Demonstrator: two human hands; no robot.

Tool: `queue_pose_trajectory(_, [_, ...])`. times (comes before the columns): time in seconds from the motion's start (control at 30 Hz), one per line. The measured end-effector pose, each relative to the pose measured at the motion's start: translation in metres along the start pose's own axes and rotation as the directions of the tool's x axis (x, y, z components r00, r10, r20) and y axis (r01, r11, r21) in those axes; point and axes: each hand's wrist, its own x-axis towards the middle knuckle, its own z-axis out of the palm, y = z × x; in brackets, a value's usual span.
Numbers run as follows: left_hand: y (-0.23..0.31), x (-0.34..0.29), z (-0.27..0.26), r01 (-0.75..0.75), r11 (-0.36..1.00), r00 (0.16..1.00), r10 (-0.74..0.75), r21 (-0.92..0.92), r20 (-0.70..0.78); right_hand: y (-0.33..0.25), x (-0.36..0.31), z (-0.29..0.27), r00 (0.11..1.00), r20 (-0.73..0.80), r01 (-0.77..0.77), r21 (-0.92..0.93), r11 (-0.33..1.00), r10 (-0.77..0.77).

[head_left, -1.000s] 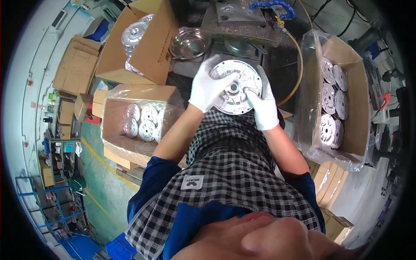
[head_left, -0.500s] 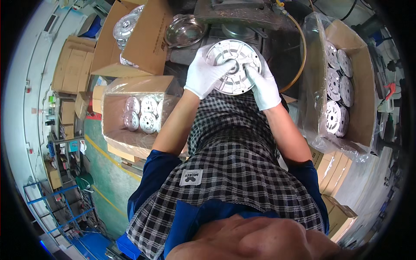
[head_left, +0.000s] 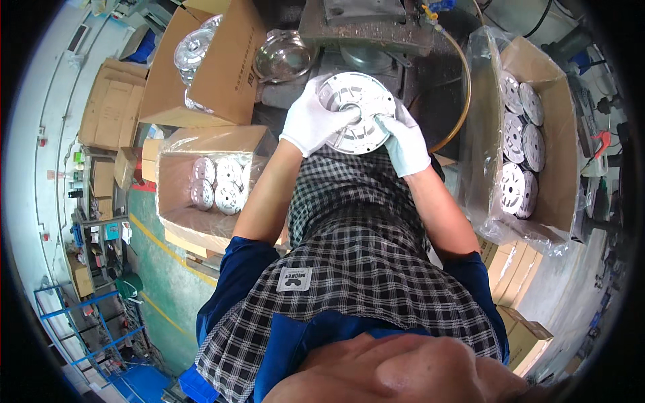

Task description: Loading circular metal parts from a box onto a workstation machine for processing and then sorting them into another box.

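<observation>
Both white-gloved hands hold a round, silvery metal disc (head_left: pixel 356 138) with slots, ribs and a central hole, in front of my checked apron. My left hand (head_left: pixel 314 121) grips the disc's left side, its thumb reaching across the face to the central hole. On the right edge, my right hand (head_left: pixel 404 139) has its thumb at the rim; its other fingers are mostly hidden behind the disc. The disc's face is tilted toward me. Beyond it, a machine (head_left: pixel 366 33) with a dark, dusty metal block stands over the work place.
A shiny metal bowl (head_left: pixel 285 57) sits behind my left hand. Cardboard boxes with similar discs stand at the upper left (head_left: pixel 232 74), left (head_left: pixel 178 195) and right (head_left: pixel 561 134). A yellowish hose (head_left: pixel 468 84) curves down right of the machine.
The disc has turned in my hands and now shows more tilt. My right hand has shifted to the disc's right edge. The whole view has moved slightly.
</observation>
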Motion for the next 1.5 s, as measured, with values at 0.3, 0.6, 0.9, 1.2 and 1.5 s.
queue_pose_trajectory(0.3, [0.028,0.113,-0.057,-0.024,0.964,0.974,-0.037,-0.264,-0.223,-0.008,-0.037,-0.024,0.997,0.004,-0.073,-0.413,0.908,0.082])
queue_pose_trajectory(0.6, [0.019,0.243,-0.034,0.118,0.992,0.942,-0.097,0.047,-0.321,0.045,-0.136,-0.113,0.912,-0.31,-0.394,-0.481,0.783,0.269])
queue_pose_trajectory(0.9, [0.04,0.246,-0.027,0.358,0.843,0.92,-0.244,0.401,-0.307,0.058,-0.143,-0.148,0.882,-0.409,-0.433,-0.513,0.741,0.233])
queue_pose_trajectory(1.2, [0.036,0.263,-0.034,0.314,0.819,0.949,-0.271,0.48,-0.159,0.053,-0.132,-0.146,0.833,-0.455,-0.52,-0.453,0.724,0.314])
queue_pose_trajectory(1.5, [0.03,0.268,-0.042,0.293,0.837,0.955,-0.283,0.463,-0.092,0.054,-0.137,-0.145,0.845,-0.457,-0.505,-0.51,0.697,0.278])
